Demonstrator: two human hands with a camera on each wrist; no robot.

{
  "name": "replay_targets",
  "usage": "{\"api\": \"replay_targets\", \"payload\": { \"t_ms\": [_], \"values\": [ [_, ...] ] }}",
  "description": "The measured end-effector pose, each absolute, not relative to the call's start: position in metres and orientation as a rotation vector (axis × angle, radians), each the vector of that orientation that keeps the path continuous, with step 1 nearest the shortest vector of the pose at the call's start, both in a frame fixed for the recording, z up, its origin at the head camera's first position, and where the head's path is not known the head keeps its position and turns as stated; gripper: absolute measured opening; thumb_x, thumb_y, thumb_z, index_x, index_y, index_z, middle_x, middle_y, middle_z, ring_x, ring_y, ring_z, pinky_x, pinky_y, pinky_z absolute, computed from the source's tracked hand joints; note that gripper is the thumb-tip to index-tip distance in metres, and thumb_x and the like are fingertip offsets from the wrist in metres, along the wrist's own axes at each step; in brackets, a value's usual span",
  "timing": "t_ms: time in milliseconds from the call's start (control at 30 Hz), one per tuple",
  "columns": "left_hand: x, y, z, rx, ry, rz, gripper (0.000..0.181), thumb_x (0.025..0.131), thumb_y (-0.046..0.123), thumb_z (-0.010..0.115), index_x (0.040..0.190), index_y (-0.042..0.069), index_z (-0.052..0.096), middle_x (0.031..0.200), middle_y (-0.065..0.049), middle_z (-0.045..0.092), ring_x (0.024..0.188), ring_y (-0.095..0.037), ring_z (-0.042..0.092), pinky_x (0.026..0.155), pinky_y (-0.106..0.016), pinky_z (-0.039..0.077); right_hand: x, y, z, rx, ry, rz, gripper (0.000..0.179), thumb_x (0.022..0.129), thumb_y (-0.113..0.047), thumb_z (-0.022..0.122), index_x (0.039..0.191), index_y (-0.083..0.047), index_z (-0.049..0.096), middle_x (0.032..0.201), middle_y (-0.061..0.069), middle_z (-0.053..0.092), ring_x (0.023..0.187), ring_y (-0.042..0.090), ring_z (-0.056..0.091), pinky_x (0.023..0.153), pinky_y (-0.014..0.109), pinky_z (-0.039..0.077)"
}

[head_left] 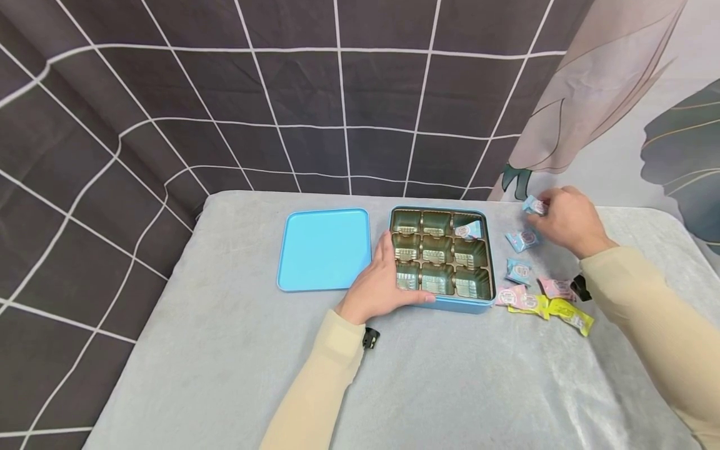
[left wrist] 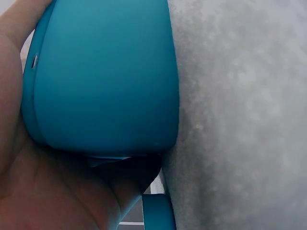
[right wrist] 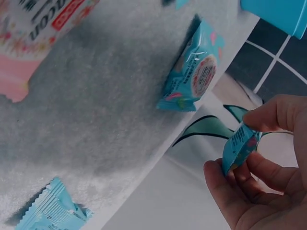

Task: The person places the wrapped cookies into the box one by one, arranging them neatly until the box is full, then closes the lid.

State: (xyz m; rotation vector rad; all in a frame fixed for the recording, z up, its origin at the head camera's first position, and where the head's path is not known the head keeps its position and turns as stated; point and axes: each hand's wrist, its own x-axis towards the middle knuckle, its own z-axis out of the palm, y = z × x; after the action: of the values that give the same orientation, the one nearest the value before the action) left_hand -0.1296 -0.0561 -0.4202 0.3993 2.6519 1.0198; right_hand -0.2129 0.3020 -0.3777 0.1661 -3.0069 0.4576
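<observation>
A blue tin stands on the cloth, with a gold divided tray inside it. One blue-wrapped candy lies in the tray's back right compartment. My left hand rests around the tin's near left corner, thumb stretched along the front and fingers along the left side. In the left wrist view the palm is against the tin's wall. Beyond the tin's right side, my right hand pinches a small blue-wrapped candy between thumb and fingers, near the table's back edge.
Two more blue candies lie right of the tin. Nearer are several pink candies and yellow candies. The blue lid lies flat left of the tin. A dark checked curtain hangs behind the grey-covered table.
</observation>
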Motion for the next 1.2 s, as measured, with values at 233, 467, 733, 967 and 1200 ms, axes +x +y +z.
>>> {"api": "replay_targets", "payload": {
  "t_ms": [233,467,733,967,1200],
  "values": [
    [-0.130,-0.056,-0.420,0.405,2.646,1.019,0.143,0.070,0.074,0.076,0.160,0.007,-0.013,0.168,-0.008,-0.013,0.153,-0.018,-0.003,0.119,-0.040,0.024,-0.213,0.299,-0.377,0.179,-2.989,0.477,0.043,0.087,-0.014,0.067,0.112,0.019,0.060,0.101,0.036,0.059,0.093,0.048,0.055,0.080,0.061,0.043],
    [-0.131,-0.056,-0.420,0.407,2.648,1.020,0.142,0.072,0.072,0.077,0.160,0.007,-0.013,0.168,-0.008,-0.014,0.153,-0.018,-0.004,0.119,-0.041,0.023,-0.211,0.293,-0.373,0.193,-2.943,0.500,0.038,0.085,-0.012,0.066,0.109,0.017,0.062,0.098,0.034,0.060,0.089,0.046,0.055,0.076,0.060,0.043],
    [-0.130,-0.056,-0.419,0.403,2.639,1.011,0.143,0.071,0.075,0.075,0.160,0.008,-0.014,0.168,-0.008,-0.015,0.152,-0.017,-0.007,0.120,-0.039,0.020,-0.210,0.285,-0.367,0.233,-2.934,0.489,0.038,0.086,-0.011,0.065,0.112,0.017,0.060,0.101,0.034,0.060,0.092,0.046,0.054,0.078,0.060,0.043],
    [-0.130,-0.057,-0.418,0.398,2.635,1.009,0.143,0.070,0.076,0.075,0.160,0.009,-0.015,0.168,-0.007,-0.015,0.152,-0.018,-0.006,0.120,-0.039,0.020,-0.207,0.275,-0.361,0.275,-2.925,0.483,0.040,0.086,-0.010,0.065,0.115,0.016,0.061,0.103,0.033,0.061,0.091,0.044,0.056,0.078,0.059,0.044],
    [-0.129,-0.056,-0.418,0.400,2.633,1.010,0.143,0.071,0.075,0.075,0.160,0.009,-0.015,0.168,-0.007,-0.015,0.152,-0.018,-0.006,0.120,-0.039,0.020,-0.205,0.266,-0.358,0.364,-2.878,0.463,0.038,0.084,-0.008,0.067,0.114,0.015,0.063,0.100,0.031,0.062,0.089,0.040,0.056,0.074,0.056,0.044]
  ]
}}
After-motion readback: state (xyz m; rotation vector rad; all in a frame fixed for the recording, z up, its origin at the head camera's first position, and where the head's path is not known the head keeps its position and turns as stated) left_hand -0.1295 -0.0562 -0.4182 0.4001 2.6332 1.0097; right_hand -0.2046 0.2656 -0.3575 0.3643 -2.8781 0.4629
